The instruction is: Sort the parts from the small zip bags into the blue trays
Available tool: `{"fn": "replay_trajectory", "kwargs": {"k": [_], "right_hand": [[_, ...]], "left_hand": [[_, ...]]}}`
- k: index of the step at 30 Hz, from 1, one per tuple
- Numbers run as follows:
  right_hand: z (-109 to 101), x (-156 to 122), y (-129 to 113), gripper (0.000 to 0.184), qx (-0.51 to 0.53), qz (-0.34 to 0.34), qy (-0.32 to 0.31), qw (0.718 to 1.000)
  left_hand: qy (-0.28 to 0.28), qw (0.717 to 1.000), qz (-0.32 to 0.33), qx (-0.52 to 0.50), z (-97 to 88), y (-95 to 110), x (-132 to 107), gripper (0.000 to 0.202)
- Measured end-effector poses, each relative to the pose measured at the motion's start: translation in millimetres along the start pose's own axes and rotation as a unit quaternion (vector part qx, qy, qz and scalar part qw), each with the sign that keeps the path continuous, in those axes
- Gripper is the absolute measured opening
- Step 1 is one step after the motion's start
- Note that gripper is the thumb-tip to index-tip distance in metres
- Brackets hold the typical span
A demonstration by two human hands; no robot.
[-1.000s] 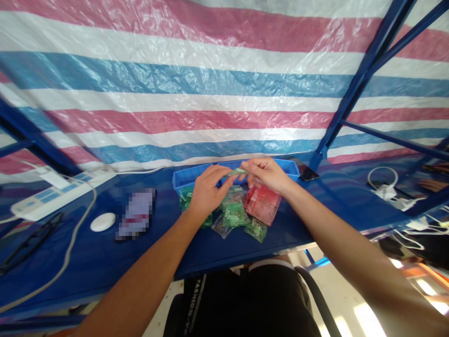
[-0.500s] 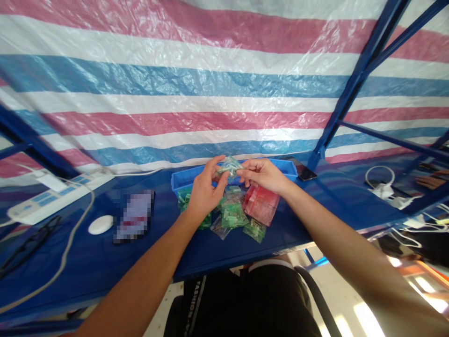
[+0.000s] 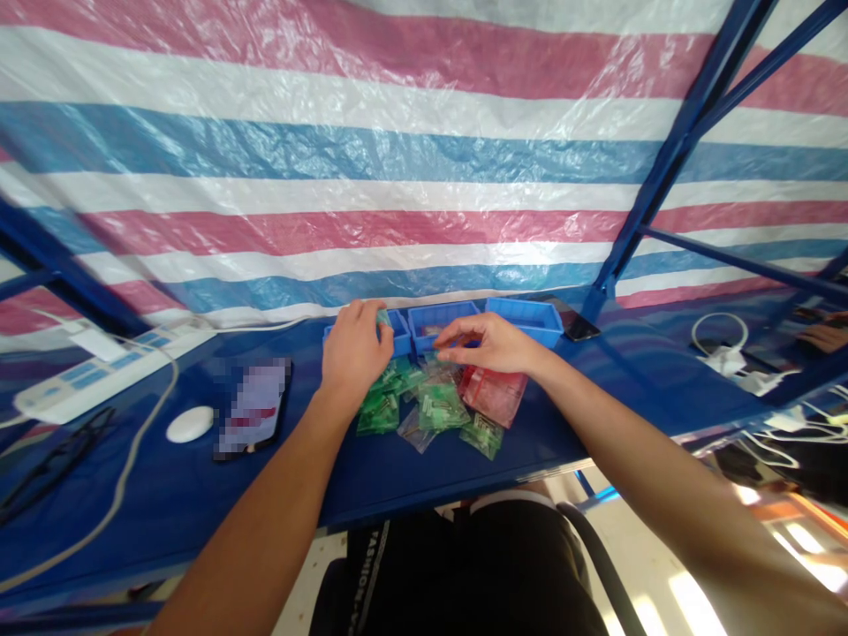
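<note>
My left hand (image 3: pixel 354 346) is over the left blue bin (image 3: pixel 401 334), its fingers closed on a small greenish plastic bag (image 3: pixel 382 318) that shows past the thumb side. My right hand (image 3: pixel 494 343) hovers just in front of the middle blue bin (image 3: pixel 442 315), thumb and fingers apart with nothing visible between them. Beneath it lies a loose pile of green printed plastic bags (image 3: pixel 441 405), with a clear bag (image 3: pixel 416 431) at its front. Red plastic bags (image 3: pixel 495 393) lie at the pile's right, below the right wrist.
The right blue bin (image 3: pixel 526 322) stands beside a dark phone (image 3: pixel 578 325). To the left are a blurred-screen phone (image 3: pixel 255 411), a white round object (image 3: pixel 190 425), a power strip (image 3: pixel 99 375) and a cable. Another person's hand (image 3: pixel 828 336) appears at the far right.
Both hands were together holding the small bag above the bins. My left hand has carried it left to the left bin; my right hand has let go and lowered slightly.
</note>
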State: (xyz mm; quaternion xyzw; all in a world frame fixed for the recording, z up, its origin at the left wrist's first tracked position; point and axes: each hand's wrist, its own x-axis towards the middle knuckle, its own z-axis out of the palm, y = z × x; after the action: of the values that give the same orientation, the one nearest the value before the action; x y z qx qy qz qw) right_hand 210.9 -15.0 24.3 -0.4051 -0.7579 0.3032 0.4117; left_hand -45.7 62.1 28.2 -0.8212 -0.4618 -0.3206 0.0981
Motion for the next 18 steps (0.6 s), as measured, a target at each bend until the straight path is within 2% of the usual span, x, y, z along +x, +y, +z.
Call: {"fn": "replay_trajectory", "kwargs": {"k": [5,9,11,13,15,18], "right_hand": [[-0.4,-1.0,3.4,0.038,-0.053,0.005,-0.056,0.997],[-0.6,-0.6,4.9,0.034,-0.092,0.001,-0.070,0.993],[-0.3,-0.4,5.3,0.029,-0.099,-0.001,-0.065,0.993],[-0.1,-0.3,5.9,0.026,-0.103,-0.009,-0.058,0.993],[-0.2,-0.2,6.7,0.028,-0.110,-0.020,-0.050,0.993],[-1.2,0.3,8.5,0.030,-0.120,-0.034,-0.032,0.992]], "left_hand": [[-0.041,0.997,-0.047,0.037,0.5,-0.9,-1.8,0.040],[-0.062,0.996,-0.060,0.009,5.0,-4.3,-2.8,0.052],[-0.044,0.998,-0.043,-0.005,8.7,-7.1,-3.4,0.049],[-0.014,1.000,-0.015,-0.007,12.0,-10.1,-3.7,0.036],[0.017,1.000,0.009,-0.009,13.6,-11.9,-3.3,0.027],[0.044,0.997,0.041,-0.041,12.2,-8.6,-1.4,0.024]]}}
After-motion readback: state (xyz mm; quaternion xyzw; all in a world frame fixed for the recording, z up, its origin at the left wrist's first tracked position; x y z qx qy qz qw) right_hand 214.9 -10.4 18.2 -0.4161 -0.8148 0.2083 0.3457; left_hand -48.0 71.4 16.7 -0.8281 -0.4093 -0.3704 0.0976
